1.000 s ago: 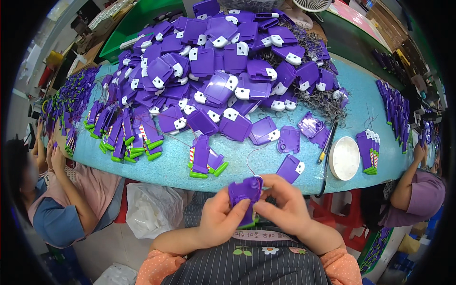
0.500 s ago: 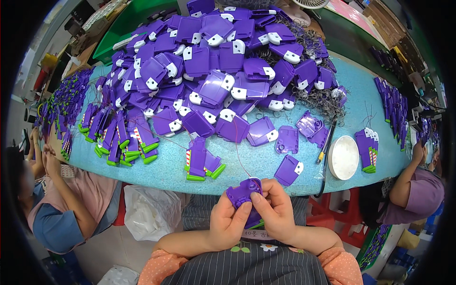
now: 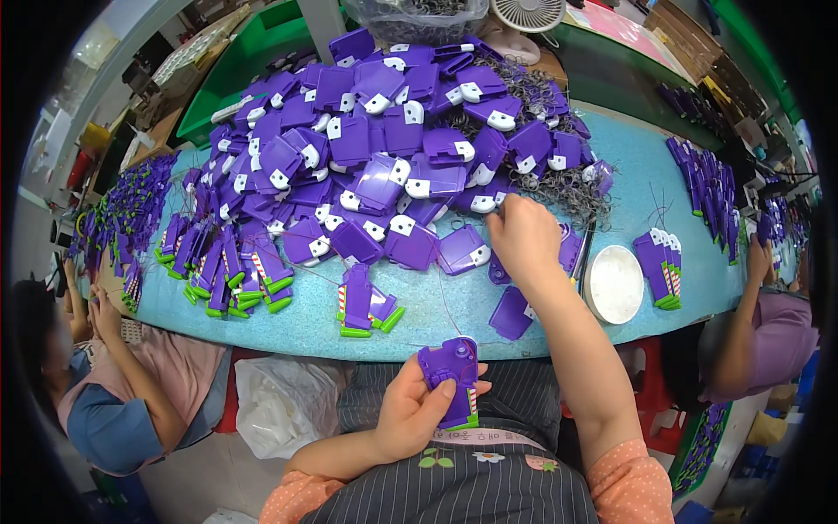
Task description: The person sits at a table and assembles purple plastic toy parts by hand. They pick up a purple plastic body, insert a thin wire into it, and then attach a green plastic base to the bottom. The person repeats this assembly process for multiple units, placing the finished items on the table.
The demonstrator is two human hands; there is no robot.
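Just over the near table edge, my left hand point(image 3: 410, 402) grips a purple plastic shell point(image 3: 449, 362), its inner side with round posts facing up. A wing with red-white stripes and a green tip point(image 3: 467, 410) extends below the shell, and a thin red wire runs from its top. My right hand point(image 3: 526, 236) is stretched out to the right edge of the big heap of purple shells point(image 3: 375, 179). Its fingers are curled downward, and whatever they pinch is hidden. Close beneath it lie loose purple shells point(image 3: 511, 313), partly covered by the hand and forearm.
Dark curly wires point(image 3: 572, 196) spill from the heap's right side. A white round dish point(image 3: 614, 286) stands right of my forearm. Wing pieces with green tips point(image 3: 355, 301) lie in front, more point(image 3: 663, 266) at right. A person point(image 3: 148, 384) sits at left, another point(image 3: 742, 341) at right.
My right hand has let go of the purple shell and reached forward to the heap's right edge. My left hand keeps hold of the shell. The view has shifted slightly.
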